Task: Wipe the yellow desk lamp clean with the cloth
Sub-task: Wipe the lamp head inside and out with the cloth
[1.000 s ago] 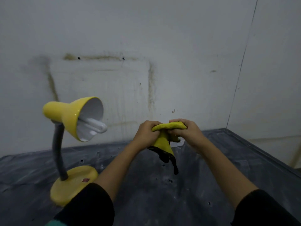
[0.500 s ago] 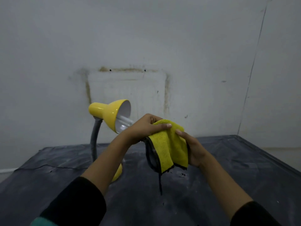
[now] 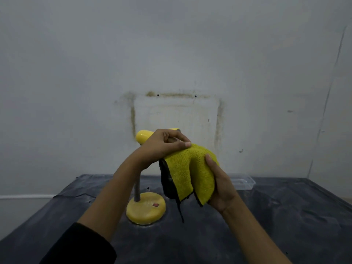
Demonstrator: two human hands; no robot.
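A yellow desk lamp stands on the dark table, its round base (image 3: pixel 146 208) with a small red switch in front of me. The grey neck rises behind my left forearm, and only the back end of the yellow shade (image 3: pixel 143 136) shows above my left hand. A yellow cloth (image 3: pixel 189 172) with a dark underside hangs in front of the lamp head. My left hand (image 3: pixel 162 147) pinches its upper edge. My right hand (image 3: pixel 221 185) grips its right side from below. The shade's opening and the bulb are hidden.
The table (image 3: pixel 285 216) is covered with a dark, dusty sheet and stands against a stained white wall. A clear plastic tray (image 3: pixel 242 182) lies at the table's back edge on the right. A wall corner runs down the far right.
The view has swung so the lamp now sits at the centre behind my hands. The cloth, bunched between both hands a second ago, now hangs spread open over the lamp head.
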